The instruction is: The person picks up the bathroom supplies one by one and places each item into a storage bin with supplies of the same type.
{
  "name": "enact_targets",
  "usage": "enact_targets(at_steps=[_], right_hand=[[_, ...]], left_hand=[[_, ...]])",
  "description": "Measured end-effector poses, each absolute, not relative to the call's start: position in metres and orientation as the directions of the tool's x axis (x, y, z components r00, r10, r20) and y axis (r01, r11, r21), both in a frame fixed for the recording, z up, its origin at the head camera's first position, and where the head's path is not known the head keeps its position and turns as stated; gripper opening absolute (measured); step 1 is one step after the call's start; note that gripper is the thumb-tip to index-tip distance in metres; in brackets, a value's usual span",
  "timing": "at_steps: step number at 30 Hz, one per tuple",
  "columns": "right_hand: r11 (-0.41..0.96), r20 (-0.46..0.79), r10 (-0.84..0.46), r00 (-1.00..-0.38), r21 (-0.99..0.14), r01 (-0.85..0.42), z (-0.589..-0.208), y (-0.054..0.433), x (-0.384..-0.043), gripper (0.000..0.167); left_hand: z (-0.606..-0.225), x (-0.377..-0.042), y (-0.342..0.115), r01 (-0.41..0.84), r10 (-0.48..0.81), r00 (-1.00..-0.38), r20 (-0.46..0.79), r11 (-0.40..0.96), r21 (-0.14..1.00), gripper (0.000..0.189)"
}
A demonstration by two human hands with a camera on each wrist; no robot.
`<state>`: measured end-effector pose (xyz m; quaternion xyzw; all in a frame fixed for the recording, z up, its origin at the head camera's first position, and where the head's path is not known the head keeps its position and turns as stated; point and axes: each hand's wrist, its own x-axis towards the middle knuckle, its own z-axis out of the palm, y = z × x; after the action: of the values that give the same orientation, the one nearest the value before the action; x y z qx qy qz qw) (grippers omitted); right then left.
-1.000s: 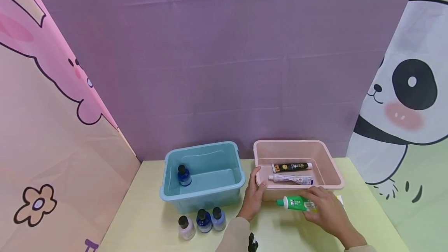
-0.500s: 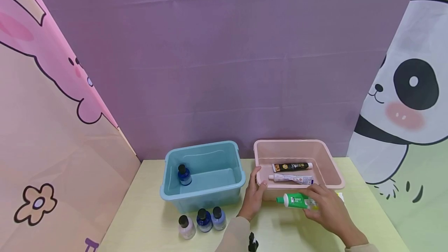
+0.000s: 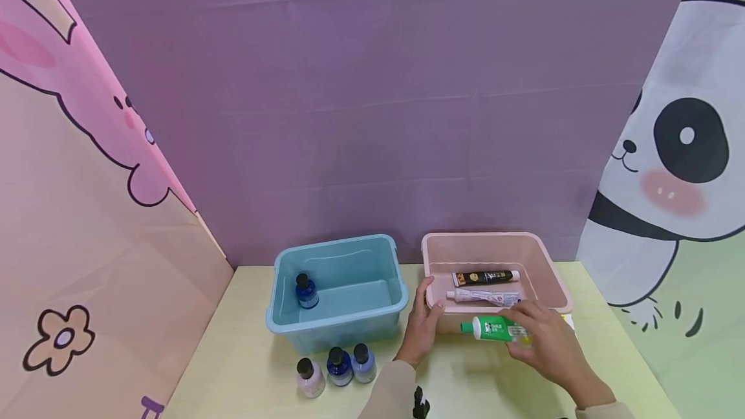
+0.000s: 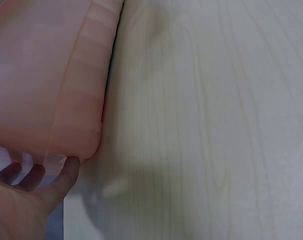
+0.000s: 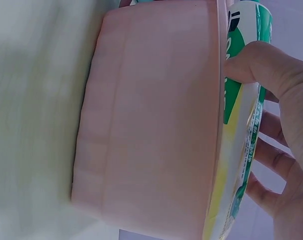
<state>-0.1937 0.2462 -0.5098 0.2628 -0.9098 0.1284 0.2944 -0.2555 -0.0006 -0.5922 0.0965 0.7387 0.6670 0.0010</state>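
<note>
My right hand (image 3: 550,344) pinches a green, white and yellow toothpaste tube (image 3: 493,328) by its body, thumb on the near side. The tube lies sideways along the front rim of a pink bin (image 3: 483,251), its green cap pointing left. The right wrist view shows the tube (image 5: 235,107) right at the bin's rim. My left hand (image 3: 420,332) grips the bin's front left corner, thumb on the front wall and fingers at the left side. Inside the bin are a black toothpaste tube (image 3: 485,278) and a white and purple one (image 3: 482,297), partly hidden by my right hand.
A blue bin (image 3: 343,325) stands left of the pink one, with a dark blue bottle (image 3: 306,293) inside. Before it stand three black-capped bottles: pale pink (image 3: 311,380), dark blue (image 3: 340,367) and light violet (image 3: 363,365). A purple backdrop (image 3: 372,115) rises behind the table.
My right hand has shifted slightly right and up with the green tube, now closer over the pink bin's front rim. The left hand stays at the bin's corner.
</note>
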Motion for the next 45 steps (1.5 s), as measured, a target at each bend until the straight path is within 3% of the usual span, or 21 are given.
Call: enact_targets(at_steps=[13,24,35,45], right_hand=[[0.806,0.633,-0.424,-0.648,-0.062,-0.588,-0.497,0.247,-0.203,0.055],[0.821,0.603,-0.424,-0.676,-0.060,-0.568,-0.486,0.249,-0.209,0.054],[0.797,0.649,-0.435,-0.624,-0.046,-0.603,-0.480,0.251,-0.218,0.054],[0.813,0.623,-0.433,-0.652,-0.041,-0.580,-0.469,0.255,-0.229,0.054]], left_hand=[[-0.590,-0.254,-0.001,0.141,0.137,-0.982,0.127,0.098,0.985,0.053],[-0.591,-0.255,-0.001,0.134,0.140,-0.983,0.119,0.100,0.986,0.053],[-0.591,-0.253,0.000,0.124,0.145,-0.983,0.109,0.095,0.988,0.054],[-0.592,-0.254,-0.002,0.156,0.131,-0.981,0.142,0.102,0.983,0.054]])
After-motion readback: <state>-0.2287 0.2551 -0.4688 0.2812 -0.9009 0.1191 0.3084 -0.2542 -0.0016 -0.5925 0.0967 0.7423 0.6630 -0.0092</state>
